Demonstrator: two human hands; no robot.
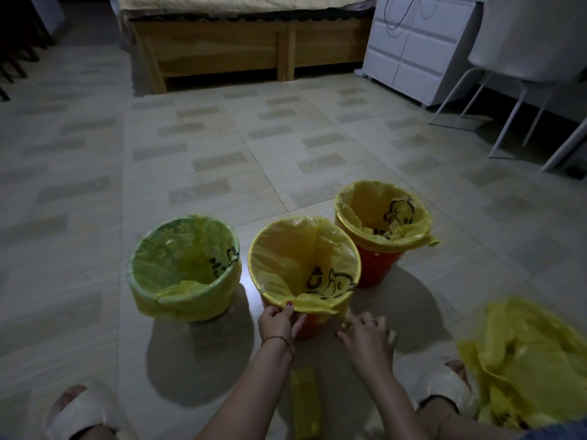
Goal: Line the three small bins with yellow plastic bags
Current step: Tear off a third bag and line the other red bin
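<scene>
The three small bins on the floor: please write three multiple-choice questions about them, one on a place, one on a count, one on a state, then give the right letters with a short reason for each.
1. Where is the green bin?
A. leftmost
B. in the middle
C. rightmost

2. How many bins have a yellow bag over the rim?
A. one
B. two
C. three

3. What does the left hand do?
A. hangs free
B. pinches the bag edge of the middle bin
C. lifts the right bin

Answers:
1 A, it stands left of both orange bins.
2 C, all three rims are covered in yellow plastic.
3 B, thumb and fingers close on the fold at the near rim.
</scene>
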